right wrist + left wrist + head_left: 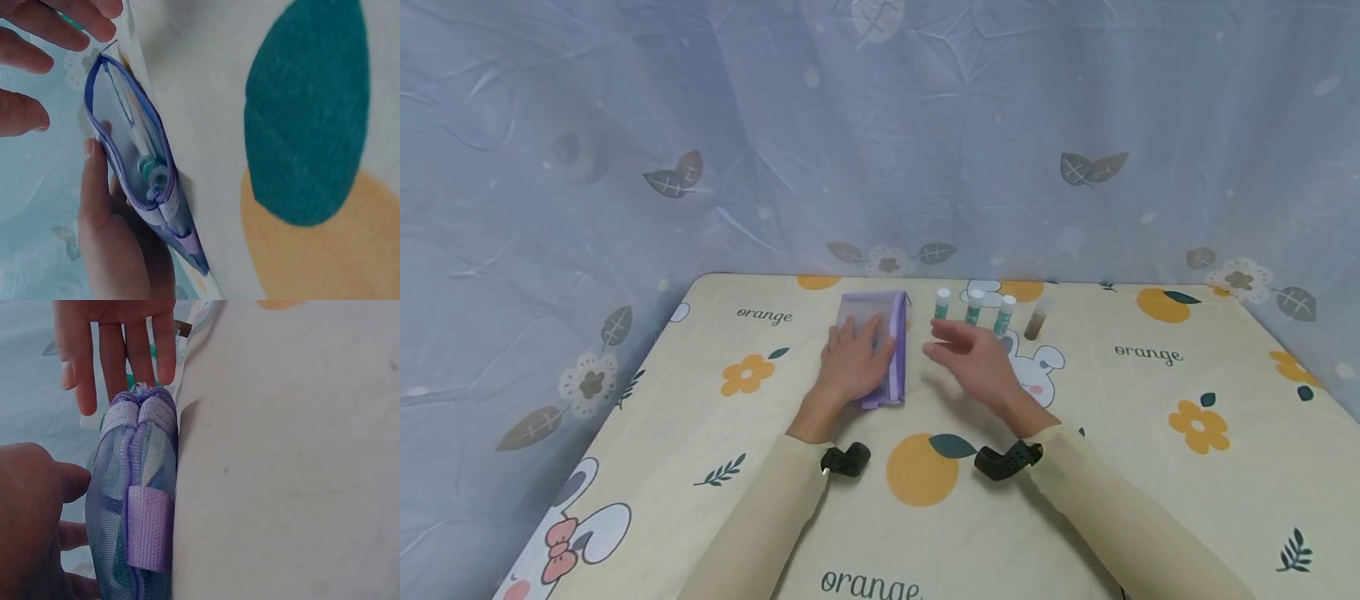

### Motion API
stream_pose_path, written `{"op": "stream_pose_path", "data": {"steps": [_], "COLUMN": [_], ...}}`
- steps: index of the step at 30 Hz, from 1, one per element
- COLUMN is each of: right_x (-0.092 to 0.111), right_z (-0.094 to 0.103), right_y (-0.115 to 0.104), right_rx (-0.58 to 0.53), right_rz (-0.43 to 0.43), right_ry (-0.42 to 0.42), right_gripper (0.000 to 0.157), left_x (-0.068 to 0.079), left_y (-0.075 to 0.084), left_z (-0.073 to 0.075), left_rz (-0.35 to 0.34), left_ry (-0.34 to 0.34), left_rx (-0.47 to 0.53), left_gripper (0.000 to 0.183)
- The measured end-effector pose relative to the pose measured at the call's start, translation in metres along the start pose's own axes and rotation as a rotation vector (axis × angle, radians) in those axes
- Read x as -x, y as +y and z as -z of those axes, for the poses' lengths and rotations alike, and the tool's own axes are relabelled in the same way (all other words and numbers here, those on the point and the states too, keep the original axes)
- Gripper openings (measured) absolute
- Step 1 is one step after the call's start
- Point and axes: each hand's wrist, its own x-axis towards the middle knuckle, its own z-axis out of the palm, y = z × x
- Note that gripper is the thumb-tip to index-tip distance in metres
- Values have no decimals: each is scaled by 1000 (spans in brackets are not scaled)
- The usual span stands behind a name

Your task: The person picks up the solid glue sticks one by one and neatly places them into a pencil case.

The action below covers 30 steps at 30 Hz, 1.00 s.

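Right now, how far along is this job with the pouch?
Seemingly done: the pouch is open, a green-and-white item inside. In hand: the left hand rests on the pouch; the right hand hovers, empty. Perhaps left: four small tubes outside.

My head view looks forward and down from well back: left hand (852, 364), right hand (973, 358), table (1120, 400) and backdrop (850, 125) all in. Left wrist view sits low, close on the pouch (112, 487), rolled so the table stands at frame right. Right wrist view, same roll, faces the pouch's mouth from slightly farther off. Both wrist views share pouch and hands.
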Motion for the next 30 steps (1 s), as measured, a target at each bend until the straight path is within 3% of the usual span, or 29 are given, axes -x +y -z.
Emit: {"op": "stream_pose_path", "data": {"steps": [30], "right_x": [4], "right_z": [40], "right_y": [7], "right_rx": [2], "right_rz": [15], "right_ry": [97], "right_gripper": [55], "left_x": [-1], "left_y": [-2], "left_z": [0], "left_rz": [-6], "left_ry": [-9], "left_rx": [15], "left_gripper": [66]}}
